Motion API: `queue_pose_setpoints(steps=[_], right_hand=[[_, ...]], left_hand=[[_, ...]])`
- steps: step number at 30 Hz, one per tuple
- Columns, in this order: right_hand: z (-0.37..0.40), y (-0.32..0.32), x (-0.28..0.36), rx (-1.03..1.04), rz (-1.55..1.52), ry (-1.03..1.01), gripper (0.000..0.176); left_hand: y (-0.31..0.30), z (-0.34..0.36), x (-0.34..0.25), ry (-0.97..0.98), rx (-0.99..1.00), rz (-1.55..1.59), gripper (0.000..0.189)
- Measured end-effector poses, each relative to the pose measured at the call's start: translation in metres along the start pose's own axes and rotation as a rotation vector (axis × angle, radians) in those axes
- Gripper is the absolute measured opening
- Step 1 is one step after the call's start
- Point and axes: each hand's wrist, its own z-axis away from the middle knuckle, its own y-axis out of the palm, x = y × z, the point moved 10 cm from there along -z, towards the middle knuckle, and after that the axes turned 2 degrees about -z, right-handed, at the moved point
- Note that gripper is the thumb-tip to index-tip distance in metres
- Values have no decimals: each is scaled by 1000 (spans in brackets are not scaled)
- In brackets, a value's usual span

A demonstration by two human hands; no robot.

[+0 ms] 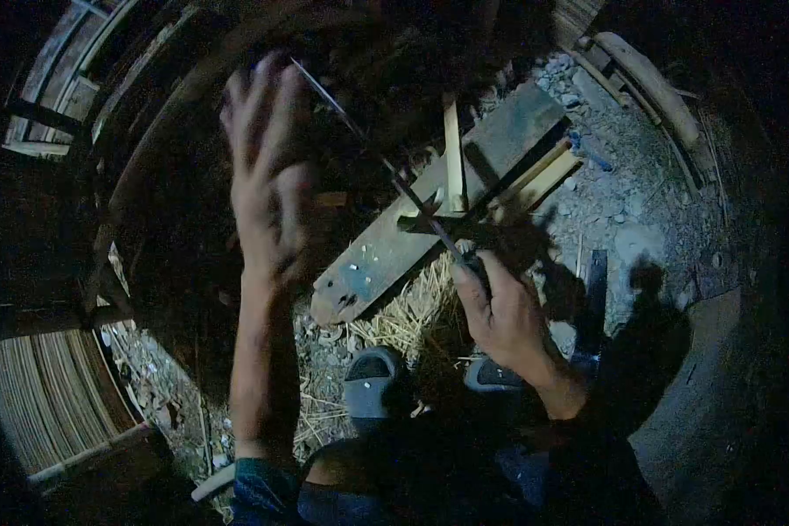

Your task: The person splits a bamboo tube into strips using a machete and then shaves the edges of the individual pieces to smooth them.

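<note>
2 hands in view, both bare, in dim light.

Item 1: right hand (pixel 502 309). Fingers curled tight around the dark handle end of a thin metal tool (pixel 386 167); thumb lies along the top. The wrist runs down and right into a dark sleeve.

Item 2: thin metal tool. Long, narrow and straight, it slants from the right hand's grip up and left, crosses over the plank, and ends beside the fingertips of the left hand. Whether it is a blade or a rod cannot be told.

Item 3: left hand (pixel 267 167). Raised, fingers stretched out and slightly spread, gripping nothing, blurred. The tool's tip sits just beside the fingertips; contact cannot be told. The forearm drops straight down to a blue cuff.

Item 4: plank (pixel 386 250). Worn wood, lying at a slant from lower left to upper right, under the tool, with pale specks near its rounded lower end.

Item 5: pale wood strip (pixel 453 158). It stands nearly upright on the plank, just behind the tool's line.

Item 6: straw (pixel 409 317). A loose heap under the plank's lower end, left of the right hand.

Item 7: 2 grey shoes (pixel 370 383), side by side below the straw, the right one partly hidden by the right wrist.

Item 8: gravel (pixel 627 197), pale, on the ground right of the plank.

Item 9: stacked slats (pixel 48 399), at lower left, well apart from both hands.
</note>
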Motion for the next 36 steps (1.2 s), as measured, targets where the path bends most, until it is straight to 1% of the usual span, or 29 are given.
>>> queue_pose_setpoints(steps=[1, 3, 4, 5, 6, 7, 8, 9, 10, 11, 12, 13, 14, 15, 17, 18, 19, 21, 22, 23, 25, 26, 27, 29, 30, 31, 33, 34, 36], right_hand=[[-2, -1, 6, 17, 0, 4, 31], [2, -6, 16, 28, -49, 16, 31], [2, -6, 15, 52, -82, 45, 32], [1, -7, 14, 68, -122, 69, 33], [-7, 7, -14, 42, 97, 56, 37], [-16, 24, -36, 87, 0, 80, 45], [-18, 35, -47, 107, 119, 59, 48], [-21, 45, -57, 123, 241, 48, 50], [-20, 44, -58, 36, 199, -6, 55], [-17, 41, -67, 37, 199, 42, 55], [-21, 49, -77, 168, 209, 113, 50], [-28, 59, -81, 288, 222, 149, 46], [-32, 50, -73, -2, 208, -101, 29], [-36, 50, -66, 12, 213, -108, 29], [-48, 59, -79, 247, 405, 121, 19], [-51, 60, -67, 87, 279, -126, 29], [-48, 63, -80, 94, 282, -135, 29], [-49, 54, -74, 23, 609, -95, 38], [-50, 47, -64, -68, 575, -187, 31], [-49, 47, -69, -67, 577, -183, 31], [-51, 54, -83, 37, 313, -139, 25], [-52, 53, -85, 174, 279, 60, 23], [-52, 53, -87, 166, 284, 60, 23], [-43, 62, -123, 254, 313, 293, 26], [-40, 66, -128, 395, 373, 413, 28], [-37, 74, -147, 390, 366, 424, 28], [-47, 87, -149, 144, 197, -74, 29], [-45, 89, -153, 143, 194, -76, 29], [-41, 80, -156, 29, 218, -82, 30]], left_hand=[[23, -19, -18, 227, 152, -252, 59], [62, -36, -26, 360, 312, -266, 58], [77, -32, -17, 352, 323, -262, 58], [99, -20, 3, 251, 401, -192, 58], [119, -5, 24, 159, 475, -122, 58], [143, 22, 47, 120, 573, -192, 59], [164, 51, 77, 63, 616, -101, 58], [162, 66, 104, -230, 589, 173, 71], [139, 56, 87, -381, 483, 426, 74], [115, 50, 62, -562, 386, 680, 79], [104, 54, 41, -589, 410, 696, 79], [91, 44, 13, -395, 487, 508, 82], [83, 43, -13, -207, 555, 312, 87], [86, 53, -17, -268, 625, 72, 82], [89, 62, 2, -412, 552, -51, 74], [88, 66, 4, -416, 539, -54, 74], [82, 68, 7, -433, 469, -40, 74], [78, 76, 14, -450, 411, -30, 75], [75, 73, 9, -365, 317, 27, 76], [71, 69, 2, -278, 222, 87, 77], [77, 67, 5, -325, 252, 48, 76], [80, 67, 9, -366, 283, 28, 71], [84, 68, 13, -405, 315, 8, 67], [86, 66, 10, -368, 299, 1, 66], [87, 67, 7, -342, 289, -10, 65], [90, 69, 6, -337, 300, -3, 65], [80, 66, -1, -264, 186, -74, 59], [79, 67, -1, -262, 186, -77, 59], [70, 71, -3, -266, 105, -23, 57]])
